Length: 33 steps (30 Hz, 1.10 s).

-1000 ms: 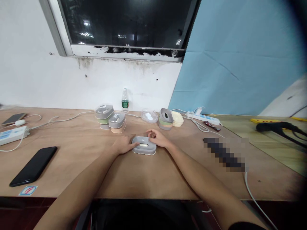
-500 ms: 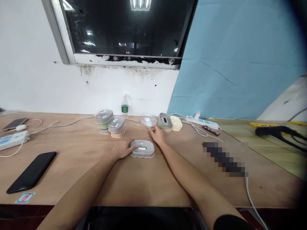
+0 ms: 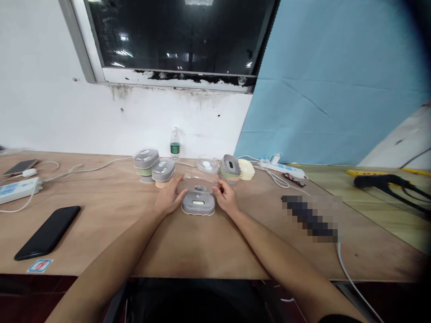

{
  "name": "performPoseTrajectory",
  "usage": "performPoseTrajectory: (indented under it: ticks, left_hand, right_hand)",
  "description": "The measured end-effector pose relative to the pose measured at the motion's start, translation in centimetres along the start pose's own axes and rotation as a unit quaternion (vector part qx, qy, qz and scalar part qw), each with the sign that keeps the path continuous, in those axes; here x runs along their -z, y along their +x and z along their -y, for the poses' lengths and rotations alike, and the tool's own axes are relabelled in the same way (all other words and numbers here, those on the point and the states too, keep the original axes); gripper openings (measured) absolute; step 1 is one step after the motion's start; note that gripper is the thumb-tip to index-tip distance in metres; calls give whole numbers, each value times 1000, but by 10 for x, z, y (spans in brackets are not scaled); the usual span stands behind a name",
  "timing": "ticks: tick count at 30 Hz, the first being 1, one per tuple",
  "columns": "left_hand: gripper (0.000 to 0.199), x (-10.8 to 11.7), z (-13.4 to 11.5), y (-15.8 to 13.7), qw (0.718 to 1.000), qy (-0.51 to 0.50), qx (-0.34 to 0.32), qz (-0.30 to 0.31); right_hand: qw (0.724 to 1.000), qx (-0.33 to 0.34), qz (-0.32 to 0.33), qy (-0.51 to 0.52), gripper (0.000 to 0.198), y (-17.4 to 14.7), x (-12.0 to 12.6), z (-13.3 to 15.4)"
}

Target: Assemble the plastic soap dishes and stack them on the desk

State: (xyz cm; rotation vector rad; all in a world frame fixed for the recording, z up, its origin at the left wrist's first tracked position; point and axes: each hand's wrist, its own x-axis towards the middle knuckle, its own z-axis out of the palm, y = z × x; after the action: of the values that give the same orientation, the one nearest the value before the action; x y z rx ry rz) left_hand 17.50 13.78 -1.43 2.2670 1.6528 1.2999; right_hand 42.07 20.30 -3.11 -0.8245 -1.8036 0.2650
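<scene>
A clear plastic lid [image 3: 197, 182] with a round label is tilted up just behind a grey oval box [image 3: 198, 207] with a slot in its top. My left hand [image 3: 169, 196] holds the lid's left edge, its thumb pointing toward the box. At the right edge, my right hand [image 3: 226, 196] pinches the same lid between thumb and fingers. The grey box rests on the wooden table with a pale wavy rim at its base.
Stacked lidded boxes [image 3: 146, 162] and another lidded box [image 3: 163, 170] stand to the left. Behind are more clear lids [image 3: 208, 165], stacked boxes [image 3: 230, 167], cream trays [image 3: 247, 170] and a water bottle [image 3: 175, 146]. A black phone [image 3: 47, 233] and power strip [image 3: 283, 169] lie farther out.
My right hand has brought a clear lid from the pile behind toward the grey box. My left hand has left the box top and now holds the lid too.
</scene>
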Motion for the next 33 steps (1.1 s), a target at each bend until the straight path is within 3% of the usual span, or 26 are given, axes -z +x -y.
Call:
performPoseTrajectory:
  ticks: [3, 6, 11, 14, 18, 26, 33]
  left_hand:
    - [52, 0, -2, -1, 1000, -24, 12, -9]
    - [61, -1, -5, -2, 998, -39, 45, 3]
    - [60, -2, -3, -2, 991, 8, 63, 116]
    - [59, -3, 1, 0, 983, 18, 65, 172]
    - [61, -3, 3, 1, 977, 21, 73, 201]
    - [58, -5, -1, -1, 981, 16, 41, 187]
    - [67, 1, 0, 1, 974, -4, 1, 227]
  right_hand:
    - [999, -22, 16, 20, 30, 0, -4, 4]
    - [997, -50, 48, 29, 41, 3, -6, 0]
    - [971, -127, 202, 20, 51, 10, -5, -18]
    - [949, -140, 283, -9, 53, 12, -4, -26]
    - [944, -142, 298, 3, 53, 14, -3, -30]
    - [920, -181, 342, 63, 52, 19, 9, -24]
    - [908, -225, 336, 110, 45, 20, 11, -21]
